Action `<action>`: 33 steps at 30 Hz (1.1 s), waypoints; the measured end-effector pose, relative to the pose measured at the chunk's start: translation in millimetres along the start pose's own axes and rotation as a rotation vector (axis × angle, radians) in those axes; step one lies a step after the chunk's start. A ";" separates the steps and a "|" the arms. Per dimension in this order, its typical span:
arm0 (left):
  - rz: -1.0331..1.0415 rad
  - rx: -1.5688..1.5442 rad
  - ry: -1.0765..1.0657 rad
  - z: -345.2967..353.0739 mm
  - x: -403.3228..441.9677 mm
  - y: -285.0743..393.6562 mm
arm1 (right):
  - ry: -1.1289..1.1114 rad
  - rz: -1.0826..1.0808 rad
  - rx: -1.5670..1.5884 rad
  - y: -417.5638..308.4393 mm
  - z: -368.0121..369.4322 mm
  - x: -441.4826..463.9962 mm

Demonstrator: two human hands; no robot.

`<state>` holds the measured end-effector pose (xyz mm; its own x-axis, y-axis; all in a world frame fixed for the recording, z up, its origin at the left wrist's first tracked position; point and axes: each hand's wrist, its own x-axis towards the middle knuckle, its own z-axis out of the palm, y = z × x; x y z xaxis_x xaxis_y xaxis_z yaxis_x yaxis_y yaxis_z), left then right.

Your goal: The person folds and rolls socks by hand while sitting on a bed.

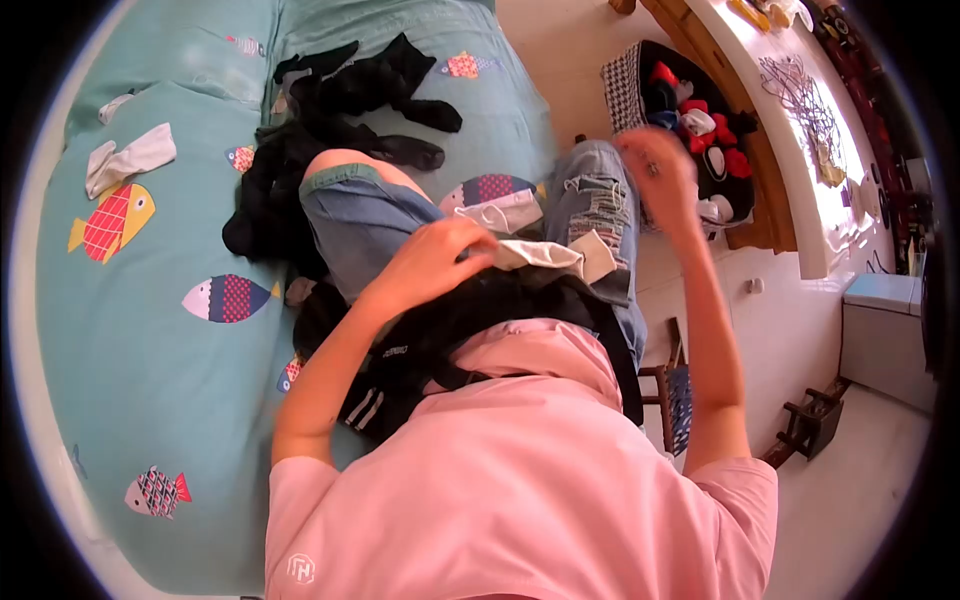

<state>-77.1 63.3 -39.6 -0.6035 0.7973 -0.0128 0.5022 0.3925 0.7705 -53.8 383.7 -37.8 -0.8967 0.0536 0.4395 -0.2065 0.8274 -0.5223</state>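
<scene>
My left hand [442, 260] is over my lap, fingers loosely bent and thumb apart from them, with nothing visible in its grip. Just beyond its fingertips lies a cream sock [540, 256], apparently on the black cloth [500, 305] across my lap. A pale sock-like piece [505, 212] rests between my knees. Raised beside my right knee is my right hand [655, 170], smeared by motion, so its fingers and anything in them are unclear. Close by it stands a black-and-white woven basket [625, 90] holding red, white and dark bundles [697, 122].
I sit on a bed with a teal fish-print sheet [230, 390]. Black clothes [350, 110] are heaped left of my legs, and a white sock [132, 160] lies further left. A wooden-edged table [765, 190], a small dark stool [812, 420] and a grey cabinet [880, 335] are at right.
</scene>
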 end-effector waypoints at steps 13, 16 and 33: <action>-0.085 -0.295 0.383 -22.3 3.7 5.4 | -0.214 0.730 0.859 -48.4 2.2 -65.8; 0.212 0.269 0.795 -73.8 -26.8 28.5 | -0.162 0.610 1.087 -87.2 15.9 -30.3; -0.026 0.160 0.329 1.8 2.2 -43.1 | 0.044 0.611 -0.275 25.8 -7.3 -100.1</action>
<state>-98.9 49.0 -74.1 -0.7712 0.6063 0.1942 0.5587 0.4984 0.6629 33.5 403.8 -90.0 -0.8025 0.5758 0.1564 0.4458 0.7528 -0.4843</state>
